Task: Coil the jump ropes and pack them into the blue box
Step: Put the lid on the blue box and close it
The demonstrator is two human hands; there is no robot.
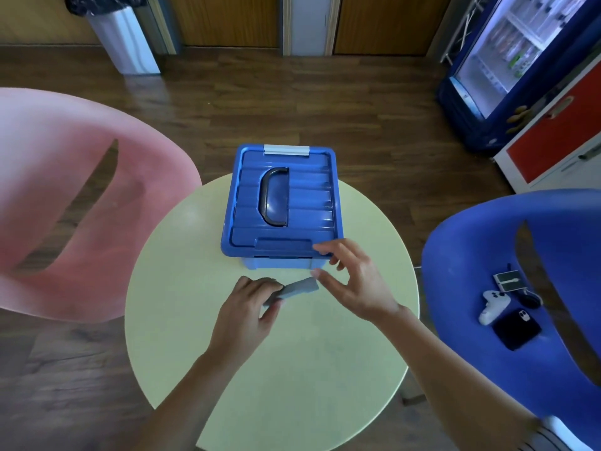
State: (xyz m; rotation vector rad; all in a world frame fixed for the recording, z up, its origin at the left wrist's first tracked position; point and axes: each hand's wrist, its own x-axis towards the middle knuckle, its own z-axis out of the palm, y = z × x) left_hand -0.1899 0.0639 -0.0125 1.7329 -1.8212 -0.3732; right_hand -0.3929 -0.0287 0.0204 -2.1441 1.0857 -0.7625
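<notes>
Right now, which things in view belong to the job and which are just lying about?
Job: box, lid on; left hand gripping a blurred grey piece; right hand, open; table.
Lying about: phone, controller and small case on the blue chair; pink chair; bin; fridge.

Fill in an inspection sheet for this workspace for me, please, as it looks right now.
Surface: round pale table, carrying the box.
Job's things: blue box on the table's far half, lid on, dark handle lying flat; no jump ropes seen.
Clutter: grey flat piece just in front of the box.
Grips: left hand grips the grey flat piece; right hand open, fingers spread near the box's front edge.
Cables: what looks like a thin white lead on the blue chair.
Surroundings: pink chair left; blue chair right with phone and white controller; bin and drinks fridge behind.
</notes>
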